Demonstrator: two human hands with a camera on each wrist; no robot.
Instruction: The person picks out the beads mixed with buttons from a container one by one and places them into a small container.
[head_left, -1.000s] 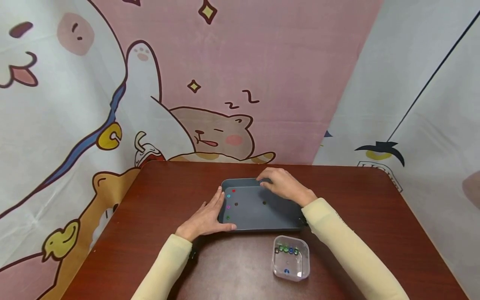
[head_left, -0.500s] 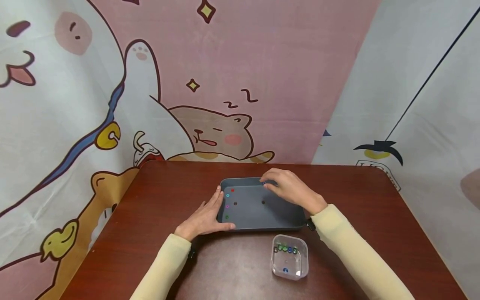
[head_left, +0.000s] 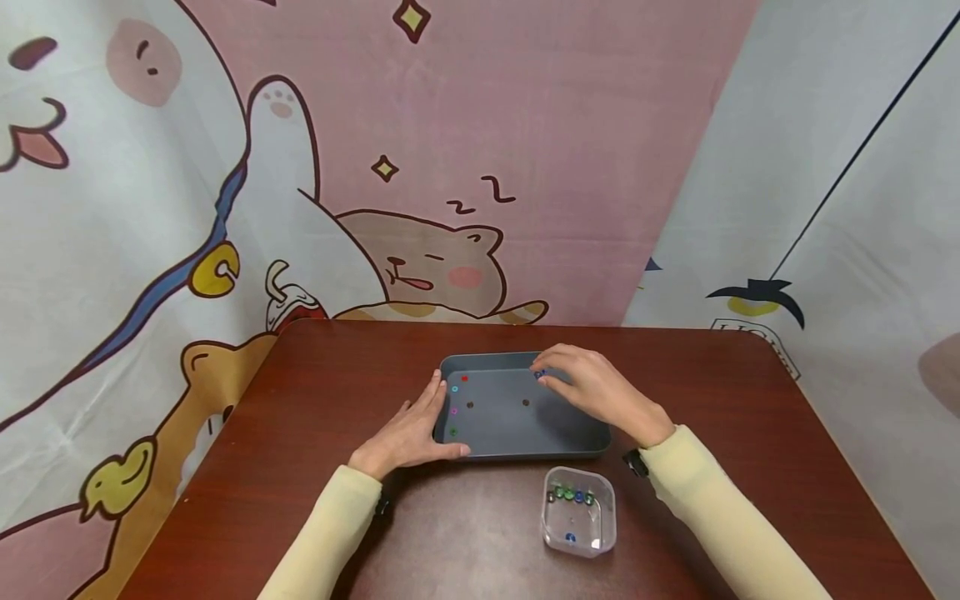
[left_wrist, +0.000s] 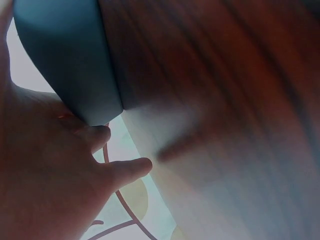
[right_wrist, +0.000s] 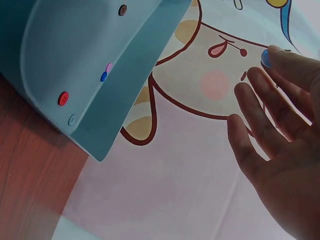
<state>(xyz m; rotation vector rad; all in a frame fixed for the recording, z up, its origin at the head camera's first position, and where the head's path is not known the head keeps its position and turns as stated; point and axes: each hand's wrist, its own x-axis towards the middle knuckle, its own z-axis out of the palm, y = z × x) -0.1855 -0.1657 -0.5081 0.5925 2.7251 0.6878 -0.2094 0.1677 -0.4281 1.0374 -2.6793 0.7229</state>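
Note:
A shallow grey tray (head_left: 495, 433) lies on the table with small buttons in it. My left hand (head_left: 405, 433) rests against its left side, fingers straight along the edge, thumb at the front rim. In the left wrist view the tray's corner (left_wrist: 75, 75) sits beside that hand. Above the tray's far part, my right hand (head_left: 596, 387) pinches a small, glossy blue marble (right_wrist: 266, 58) between thumb and forefinger; the other fingers are spread. A red button (right_wrist: 63, 98), a pale blue button (right_wrist: 71, 119) and a blue button (right_wrist: 104, 76) show in the right wrist view.
A clear square plastic box (head_left: 551, 533) holding several green, blue and dark marbles stands in front of the tray. Buttons line the tray's left side, among them a pink button (head_left: 453, 411). A cartoon-print cloth (head_left: 585, 167) hangs behind the brown table (head_left: 315, 417).
My right hand has drawn back slightly from the tray's far rim and moved right, still holding the blue marble. The left hand keeps its place at the tray.

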